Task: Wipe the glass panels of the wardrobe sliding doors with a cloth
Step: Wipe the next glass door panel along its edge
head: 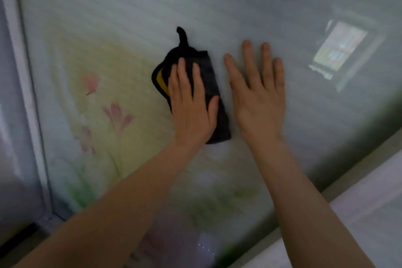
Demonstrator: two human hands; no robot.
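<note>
The wiping step is under way: the left hand point(192, 104) is pressing a dark cloth point(214, 85) flat against the glass panel point(130, 6) of the wardrobe door, roughly in the middle of the view. Its fingers are lying straight and fairly close together on top of the cloth, with the thumb stretched along the cloth's right side; nothing is being pinched. The cloth is folded, showing a yellow patch at its left edge and a small loop or tail sticking up at its top.

The right hand point(257, 91) is resting flat on the bare glass just beside the cloth, fingers straight and slightly spread, holding nothing. It seems to be steadying the door or the person against the push of the wiping.

The panel is frosted and printed with pink flowers point(117, 115) and green stems to the left of the cloth, and a window reflection point(339, 50) is showing at the right. The door frame point(28, 93) is running down the left edge.

How much of the panel is already wiped I cannot tell, as the picture is blurred and no streaks are showing. The next move is likely calling for sliding the cloth across the glass with even pressure, keeping the palm flat so the cloth is not bunching up, and covering the flower area and the lower part of the panel
</note>
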